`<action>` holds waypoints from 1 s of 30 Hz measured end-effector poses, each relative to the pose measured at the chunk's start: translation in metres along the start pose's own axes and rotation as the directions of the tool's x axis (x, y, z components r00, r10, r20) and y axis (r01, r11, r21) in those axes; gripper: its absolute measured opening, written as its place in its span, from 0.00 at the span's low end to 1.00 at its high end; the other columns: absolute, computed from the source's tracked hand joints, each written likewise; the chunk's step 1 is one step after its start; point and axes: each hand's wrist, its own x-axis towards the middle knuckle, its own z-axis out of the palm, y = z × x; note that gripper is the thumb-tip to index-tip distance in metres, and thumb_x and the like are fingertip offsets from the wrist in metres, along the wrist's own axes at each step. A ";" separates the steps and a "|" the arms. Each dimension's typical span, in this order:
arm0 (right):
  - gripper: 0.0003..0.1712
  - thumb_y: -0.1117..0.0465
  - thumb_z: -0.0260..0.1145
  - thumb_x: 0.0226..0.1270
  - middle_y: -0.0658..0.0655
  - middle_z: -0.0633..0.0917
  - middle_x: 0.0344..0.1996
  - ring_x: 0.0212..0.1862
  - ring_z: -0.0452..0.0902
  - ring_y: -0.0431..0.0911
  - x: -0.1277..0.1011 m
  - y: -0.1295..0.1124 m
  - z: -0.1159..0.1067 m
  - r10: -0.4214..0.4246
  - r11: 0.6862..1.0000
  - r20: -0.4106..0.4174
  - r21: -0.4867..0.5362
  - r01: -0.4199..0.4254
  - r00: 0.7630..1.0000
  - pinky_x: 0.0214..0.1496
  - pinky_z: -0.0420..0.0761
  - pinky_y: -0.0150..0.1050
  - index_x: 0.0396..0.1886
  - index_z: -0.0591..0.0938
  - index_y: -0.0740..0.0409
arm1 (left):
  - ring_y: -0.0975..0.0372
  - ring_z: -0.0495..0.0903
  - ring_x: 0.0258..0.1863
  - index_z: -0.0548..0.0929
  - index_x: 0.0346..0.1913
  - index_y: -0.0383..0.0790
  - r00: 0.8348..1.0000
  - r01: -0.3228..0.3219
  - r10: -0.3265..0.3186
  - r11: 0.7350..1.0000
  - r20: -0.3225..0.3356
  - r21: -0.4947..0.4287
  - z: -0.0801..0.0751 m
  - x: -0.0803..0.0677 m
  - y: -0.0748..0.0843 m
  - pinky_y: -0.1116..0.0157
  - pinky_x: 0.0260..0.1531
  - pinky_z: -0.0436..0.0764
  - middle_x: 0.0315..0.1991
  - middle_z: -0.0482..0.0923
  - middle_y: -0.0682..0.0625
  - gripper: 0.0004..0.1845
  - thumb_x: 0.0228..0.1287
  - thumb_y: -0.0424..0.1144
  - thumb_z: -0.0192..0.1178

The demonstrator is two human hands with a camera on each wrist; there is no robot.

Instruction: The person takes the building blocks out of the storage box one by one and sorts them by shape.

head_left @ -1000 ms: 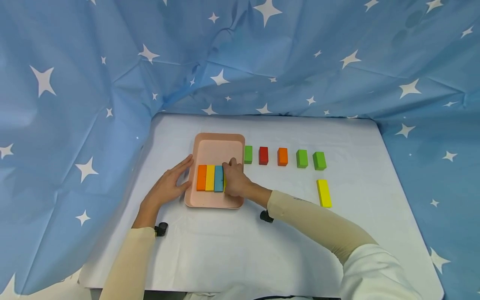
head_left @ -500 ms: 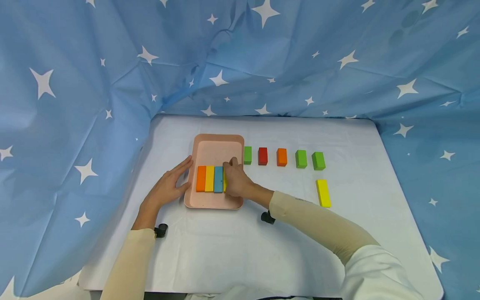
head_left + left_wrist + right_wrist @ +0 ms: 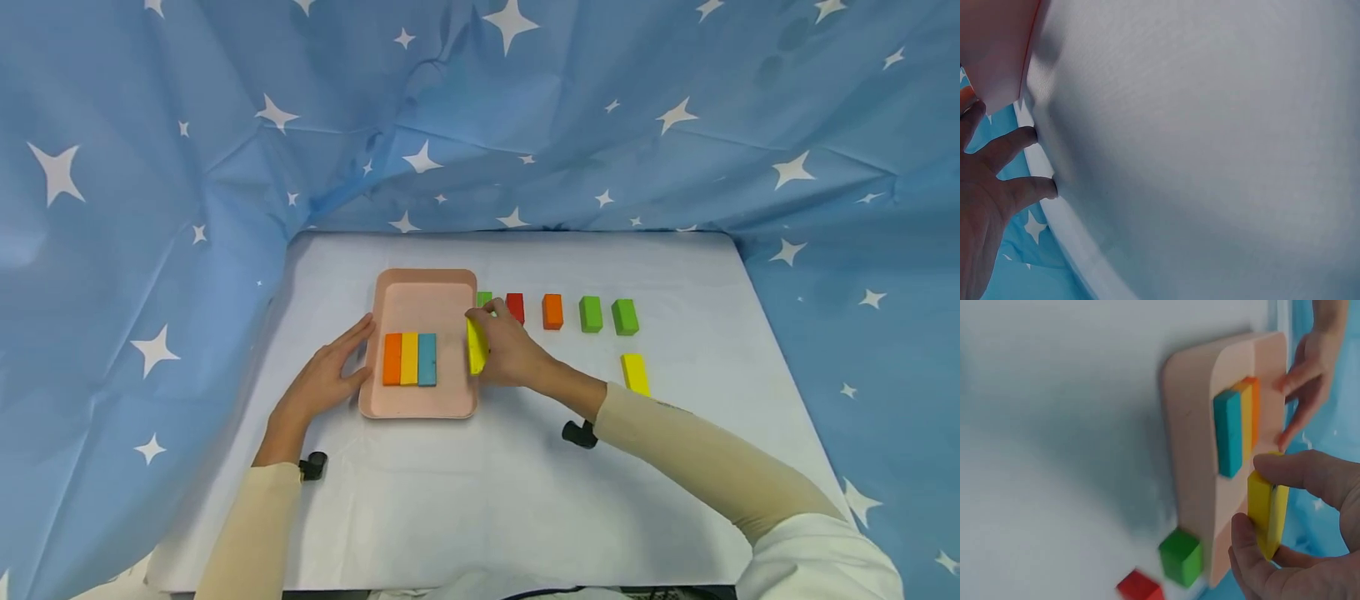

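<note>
My right hand (image 3: 513, 348) pinches a yellow block (image 3: 477, 347) between thumb and fingers, raised over the right rim of the pink tray (image 3: 424, 403). In the right wrist view the thumb lies on one end of that yellow block (image 3: 1266, 509). Inside the tray an orange block (image 3: 392, 360), a second yellow block (image 3: 408, 359) and a blue block (image 3: 427, 360) lie side by side. My left hand (image 3: 324, 377) rests at the tray's left edge, fingers spread. The left wrist view shows those fingertips near the table, beside the tray's outer wall (image 3: 997, 50).
Right of the tray, a row holds a green block (image 3: 484, 297), a red block (image 3: 515, 307), an orange block (image 3: 552, 312) and two more green blocks (image 3: 591, 314). Another yellow block (image 3: 635, 374) lies nearer, partly behind the right forearm. A blue starry curtain (image 3: 480, 117) borders the table.
The right hand has lifted the yellow block from beside the blue one and carried it right, to the tray's right rim. The left hand stays at the tray's edge; the head view shifted slightly.
</note>
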 end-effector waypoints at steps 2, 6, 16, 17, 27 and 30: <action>0.55 0.69 0.83 0.42 0.62 0.69 0.68 0.57 0.75 0.54 -0.008 0.012 -0.009 0.014 1.000 -0.007 -0.005 -0.014 1.000 0.53 0.88 0.45 0.75 0.71 0.57 | 0.46 0.59 0.81 0.59 0.83 0.42 1.000 -0.008 0.008 1.000 -0.003 -0.004 0.001 0.000 0.000 0.36 0.76 0.61 0.85 0.51 0.51 0.39 0.75 0.43 0.62; 0.56 0.71 0.82 0.40 0.62 0.69 0.68 0.56 0.77 0.57 -0.021 0.038 -0.022 0.055 0.999 -0.009 -0.001 -0.055 0.998 0.50 0.88 0.44 0.75 0.71 0.58 | 0.45 0.59 0.81 0.58 0.83 0.43 1.000 -0.005 0.005 1.000 0.003 -0.006 0.001 -0.001 -0.001 0.37 0.76 0.61 0.86 0.50 0.52 0.39 0.75 0.43 0.62; 0.54 0.73 0.79 0.43 0.67 0.69 0.69 0.58 0.78 0.61 -0.055 0.111 -0.040 0.151 0.989 -0.012 -0.005 -0.151 0.989 0.53 0.89 0.48 0.75 0.70 0.63 | 0.43 0.58 0.81 0.59 0.83 0.40 1.000 -0.018 0.018 1.000 0.011 -0.010 0.000 0.001 0.000 0.35 0.75 0.61 0.85 0.50 0.51 0.39 0.74 0.43 0.63; 0.54 0.73 0.79 0.42 0.67 0.69 0.68 0.57 0.78 0.61 -0.058 0.117 -0.041 0.154 0.988 -0.014 -0.010 -0.154 0.988 0.54 0.88 0.49 0.75 0.70 0.63 | 0.43 0.58 0.81 0.59 0.83 0.40 1.000 -0.021 0.021 1.000 0.008 -0.009 0.000 0.001 0.000 0.35 0.75 0.61 0.85 0.50 0.51 0.40 0.74 0.43 0.63; 0.55 0.75 0.79 0.43 0.70 0.67 0.68 0.58 0.76 0.61 -0.076 0.152 -0.036 0.202 0.979 0.015 -0.002 -0.202 0.979 0.56 0.87 0.51 0.76 0.69 0.64 | 0.43 0.59 0.81 0.59 0.83 0.41 0.999 -0.038 0.038 0.999 -0.001 -0.011 0.000 0.000 0.001 0.37 0.74 0.63 0.85 0.50 0.50 0.40 0.74 0.42 0.64; 0.54 0.74 0.79 0.44 0.70 0.67 0.68 0.57 0.76 0.60 -0.080 0.158 -0.032 0.208 0.978 0.023 -0.012 -0.208 0.978 0.56 0.87 0.51 0.76 0.69 0.63 | 0.43 0.58 0.81 0.59 0.83 0.40 0.999 -0.037 0.037 0.999 0.004 -0.021 0.000 0.001 0.001 0.37 0.75 0.63 0.85 0.50 0.50 0.40 0.74 0.41 0.63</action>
